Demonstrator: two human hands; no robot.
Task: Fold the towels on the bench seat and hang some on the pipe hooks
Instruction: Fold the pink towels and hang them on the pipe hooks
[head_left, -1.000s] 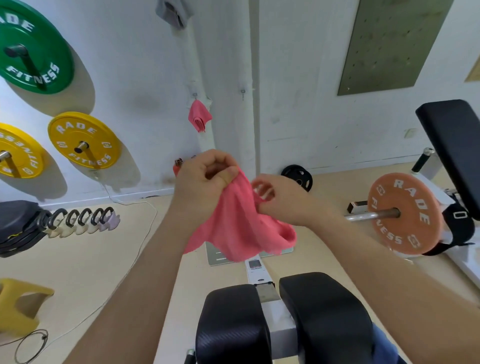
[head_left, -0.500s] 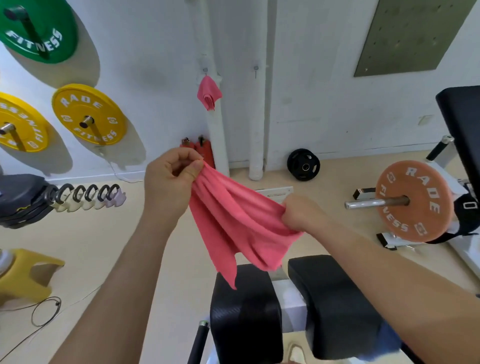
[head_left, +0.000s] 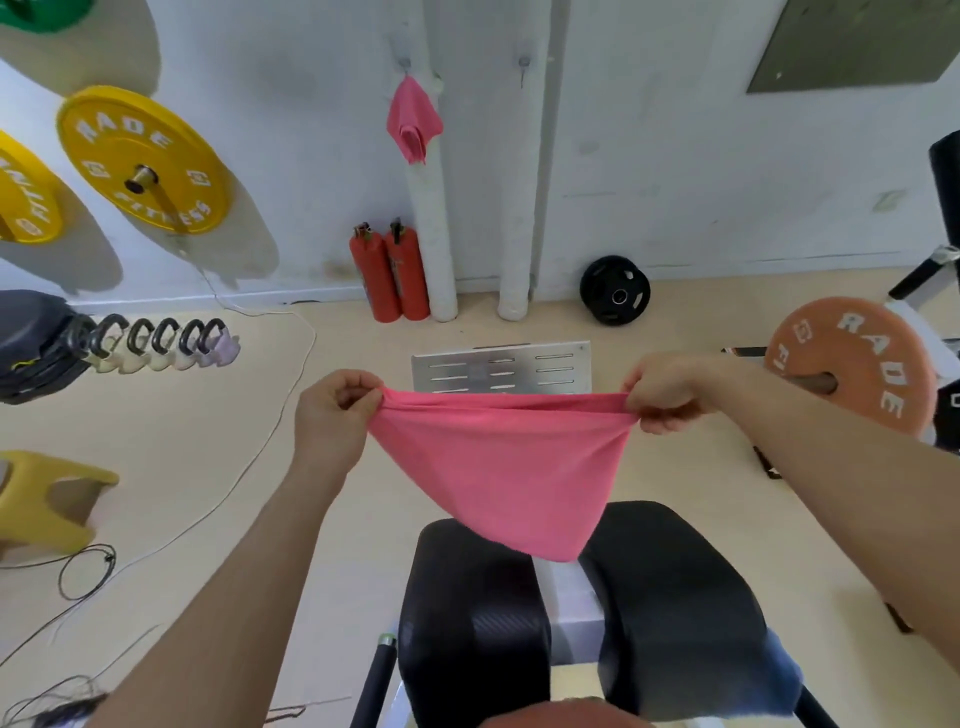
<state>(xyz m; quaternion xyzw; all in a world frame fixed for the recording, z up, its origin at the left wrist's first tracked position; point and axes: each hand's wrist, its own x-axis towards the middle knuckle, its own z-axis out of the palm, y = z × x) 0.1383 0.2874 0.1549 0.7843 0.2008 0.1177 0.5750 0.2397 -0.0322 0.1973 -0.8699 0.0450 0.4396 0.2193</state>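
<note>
I hold a pink towel (head_left: 506, 462) stretched out in the air above the black bench pads (head_left: 475, 618). My left hand (head_left: 332, 410) pinches its left top corner and my right hand (head_left: 670, 389) pinches the right one. The cloth sags down to a point between them. A second pink towel (head_left: 413, 119) hangs from a hook (head_left: 404, 65) on the left white pipe (head_left: 431, 234). The hook (head_left: 523, 65) by the right pipe is bare. A blue cloth (head_left: 774, 675) lies at the right edge of the bench.
Two red fire extinguishers (head_left: 389, 270) stand beside the pipes. Yellow weight plates (head_left: 145, 161) hang on the left wall, an orange plate on a bar (head_left: 852, 369) is at right. A black plate (head_left: 614, 297) leans on the wall. Cables and a yellow stool (head_left: 47, 499) lie at left.
My hands have moved apart, pulling the bunched towel out wide and flat between them. The camera has tilted downward, so the pipes and hanging towel sit higher in view.
</note>
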